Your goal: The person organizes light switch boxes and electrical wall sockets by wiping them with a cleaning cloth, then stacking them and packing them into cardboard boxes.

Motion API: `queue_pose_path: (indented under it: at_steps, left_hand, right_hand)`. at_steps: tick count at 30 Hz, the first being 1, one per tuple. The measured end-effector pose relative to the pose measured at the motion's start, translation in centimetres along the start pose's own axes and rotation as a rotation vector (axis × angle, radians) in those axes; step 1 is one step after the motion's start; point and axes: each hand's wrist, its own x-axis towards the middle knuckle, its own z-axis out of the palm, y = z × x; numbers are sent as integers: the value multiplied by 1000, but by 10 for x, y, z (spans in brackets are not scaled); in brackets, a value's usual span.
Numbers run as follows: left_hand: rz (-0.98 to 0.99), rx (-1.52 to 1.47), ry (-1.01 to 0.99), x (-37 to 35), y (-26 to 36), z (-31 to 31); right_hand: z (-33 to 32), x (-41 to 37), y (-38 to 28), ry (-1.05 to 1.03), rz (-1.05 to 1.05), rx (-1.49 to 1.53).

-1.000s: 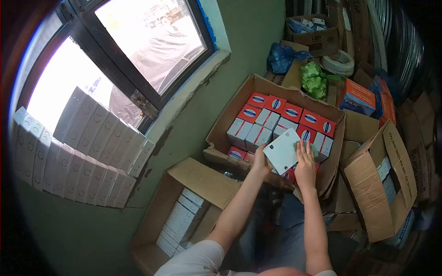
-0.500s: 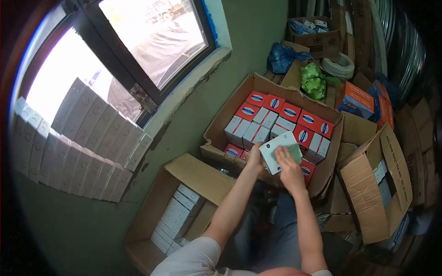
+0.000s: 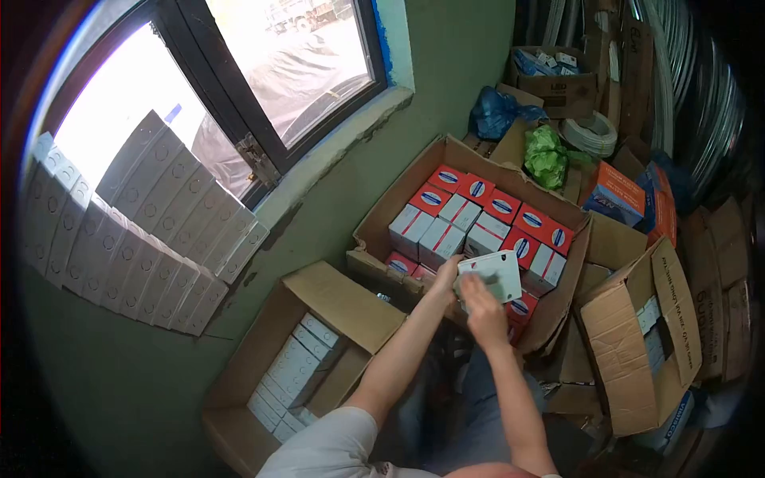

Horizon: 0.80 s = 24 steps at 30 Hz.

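Observation:
My left hand point(image 3: 448, 279) is closed on the left edge of a white square plastic piece point(image 3: 500, 275) with small dark holes near its corners. My right hand point(image 3: 483, 309), a little blurred, lies over the lower left part of its face with fingers stretched out. Both hands are above the near side of a large open carton point(image 3: 374, 256). Inside that carton stand rows of red-and-white boxes point(image 3: 502, 205) with blue oval labels.
Left of my arms, an open carton point(image 3: 339, 299) holds white box-shaped pieces point(image 3: 296, 370). Similar white pieces point(image 3: 151, 239) are stacked by the window. On the right are a tilted carton point(image 3: 629, 342), a green bag point(image 3: 546, 155), orange fan boxes point(image 3: 617, 191) and a cable coil point(image 3: 590, 134).
The white square piece has turned and tilted in my left hand. My right hand has slid left and down across its face. The camera view has shifted slightly.

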Motion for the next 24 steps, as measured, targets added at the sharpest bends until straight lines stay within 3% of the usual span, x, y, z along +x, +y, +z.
queue_pose_path:
  at_steps: [3, 7, 13, 18, 20, 24]
  left_hand:
    - [54, -80, -61, 9, 3, -13]
    - [9, -138, -70, -16, 14, 2]
    - [59, -26, 89, -17, 12, 4]
    - [106, -325, -96, -31, 35, -1]
    - [125, -356, -227, -15, 28, -7]
    - [132, -361, -270, -33, 23, 13]
  right_hand:
    - [-7, 4, -13, -35, -62, 35]
    - [-12, 6, 26, 131, 196, -74]
    - [2, 4, -6, -1, 90, 143]
    - [-6, 9, 15, 46, 86, 64]
    - [-12, 12, 21, 87, 147, 75]
    - [-7, 15, 15, 192, 184, 34]
